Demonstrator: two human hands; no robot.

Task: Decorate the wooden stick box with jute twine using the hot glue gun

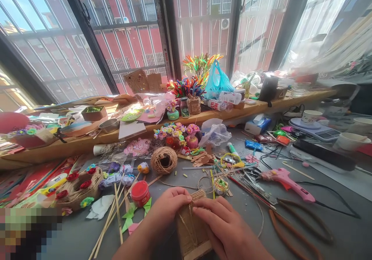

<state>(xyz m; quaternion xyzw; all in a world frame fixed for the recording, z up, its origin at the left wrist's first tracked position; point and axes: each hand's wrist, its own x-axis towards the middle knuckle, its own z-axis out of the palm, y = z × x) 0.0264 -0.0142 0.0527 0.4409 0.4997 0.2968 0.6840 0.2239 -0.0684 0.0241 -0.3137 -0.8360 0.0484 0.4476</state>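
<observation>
My left hand (171, 204) and my right hand (221, 217) are both closed on a brown cardboard piece (186, 229) at the bottom centre. Twine (198, 195) is wrapped in rows over its far end, and loose strands run down its face. My left thumb presses near the wrapped edge while my right fingertips pinch close beside it; what lies exactly under them is hidden. A ball of twine (163, 160) rests on the table beyond my left hand, with a strand trailing from it toward the right.
A pink hot glue gun (290, 184) lies right, near large scissors (299, 225) with brown handles. Left are a red jar (140, 193), wooden sticks (117, 209) and a flower-trimmed twine basket (78, 186). Paper flowers (174, 133) and a cluttered wooden ledge (244, 112) stand behind.
</observation>
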